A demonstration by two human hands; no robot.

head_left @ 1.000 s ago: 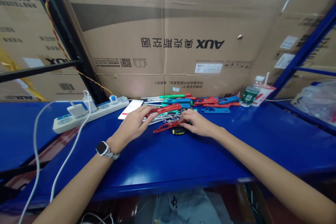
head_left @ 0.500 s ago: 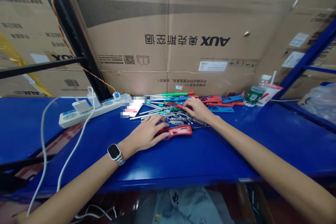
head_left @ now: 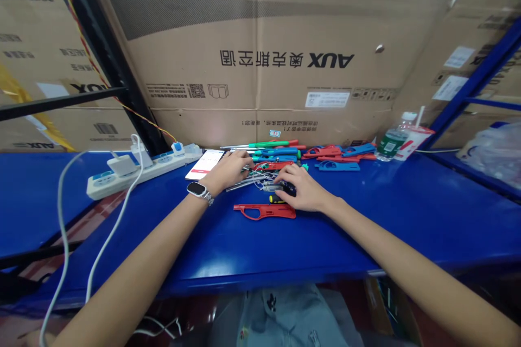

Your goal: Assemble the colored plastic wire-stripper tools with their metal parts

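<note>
My left hand point(head_left: 231, 169) reaches into the left side of a pile of parts, fingers bent at the metal tubes point(head_left: 246, 181). Whatever its fingertips hold is hidden. Bent over the pile's front right is my right hand point(head_left: 304, 190), with small clear parts point(head_left: 270, 187) and something dark between thumb and fingers; the exact piece cannot be made out. Just below the right thumb lies a screwdriver with a yellow-and-black handle point(head_left: 277, 199). A red lighter shell half point(head_left: 268, 212), with a trigger loop, lies flat in front of the pile, untouched by my left hand.
Red and blue shells point(head_left: 337, 166) lie at the back right beside a water bottle point(head_left: 389, 143) and a cup with a straw point(head_left: 411, 143). A phone point(head_left: 204, 165) and a power strip point(head_left: 163, 165) are at left. Cardboard boxes point(head_left: 260, 87) stand behind the blue table point(head_left: 260, 255).
My left hand has left the red shell and moved up to the tubes. My right hand has come down and nearer. The red shell now lies on the table, with the screwdriver handle just behind it.
</note>
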